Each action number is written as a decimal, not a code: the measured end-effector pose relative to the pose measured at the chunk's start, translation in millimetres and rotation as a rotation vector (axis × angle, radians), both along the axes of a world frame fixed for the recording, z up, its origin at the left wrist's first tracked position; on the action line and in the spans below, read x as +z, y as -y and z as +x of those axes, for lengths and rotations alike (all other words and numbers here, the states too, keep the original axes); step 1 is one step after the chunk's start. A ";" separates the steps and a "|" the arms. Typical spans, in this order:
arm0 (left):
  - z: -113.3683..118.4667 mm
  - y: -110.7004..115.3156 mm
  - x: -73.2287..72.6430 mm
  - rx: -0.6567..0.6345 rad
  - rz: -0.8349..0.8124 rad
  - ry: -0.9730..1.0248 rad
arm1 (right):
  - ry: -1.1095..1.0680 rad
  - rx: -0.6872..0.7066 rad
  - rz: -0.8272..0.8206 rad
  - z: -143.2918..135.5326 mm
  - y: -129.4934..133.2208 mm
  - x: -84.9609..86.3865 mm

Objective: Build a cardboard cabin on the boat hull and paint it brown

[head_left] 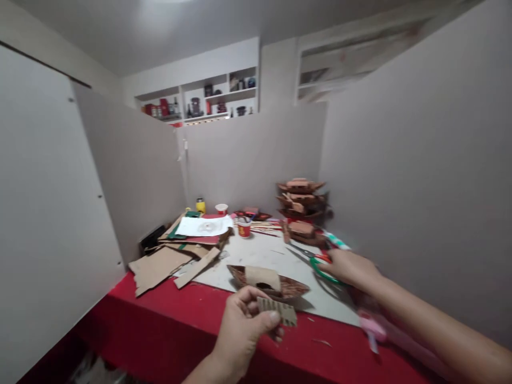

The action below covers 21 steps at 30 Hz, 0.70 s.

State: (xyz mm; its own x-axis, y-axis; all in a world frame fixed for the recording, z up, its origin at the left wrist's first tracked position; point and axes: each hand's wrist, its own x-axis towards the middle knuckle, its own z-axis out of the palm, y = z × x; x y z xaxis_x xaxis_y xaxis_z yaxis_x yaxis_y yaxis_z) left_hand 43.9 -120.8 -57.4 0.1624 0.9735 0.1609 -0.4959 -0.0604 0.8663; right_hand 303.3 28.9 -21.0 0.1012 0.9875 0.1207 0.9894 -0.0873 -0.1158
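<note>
My left hand point(246, 325) pinches a small piece of corrugated cardboard point(286, 313) between thumb and fingers, above the table's front edge. Just beyond it, a model boat point(294, 288) with a tan arched cover stands on the white board. Over to the right, my right hand point(348, 266) grips scissors point(320, 266) with green and orange handles, their blades pointing left and away from me. Its fingertips are partly blurred. Close behind the blades sits another brown model boat point(302, 229).
More model boats point(300, 200) are stacked at the back right. Cardboard sheets point(162, 266) and a white paper point(204, 226) pile up at left. A red cup point(244, 228), sticks and a yellow bottle point(200, 206) stand behind. A pink object point(374, 326) lies at right; grey partitions enclose the table.
</note>
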 end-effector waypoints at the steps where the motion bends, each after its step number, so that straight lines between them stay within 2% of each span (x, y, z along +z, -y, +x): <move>1: -2.3 -1.2 0.5 0.019 0.003 0.006 | 0.049 0.009 -0.059 -1.5 -7.4 -2.4; 3: -6.0 -2.1 2.1 0.049 0.003 0.015 | 0.124 0.030 -0.130 -3.7 -18.2 -6.5; 6: -11.5 -1.5 5.0 0.046 -0.018 0.033 | 0.168 0.052 -0.147 -4.0 -25.5 -12.9; 13: -32.8 -15.9 12.2 0.131 -0.095 -0.032 | 0.097 0.016 -0.135 8.1 -35.3 -22.2; 17: -40.7 -26.6 11.7 0.220 -0.112 -0.093 | 0.035 0.031 -0.078 11.8 -26.7 -19.0; 21: -44.5 -38.0 15.1 0.227 -0.111 -0.152 | -0.038 0.057 0.049 11.4 -0.5 -11.2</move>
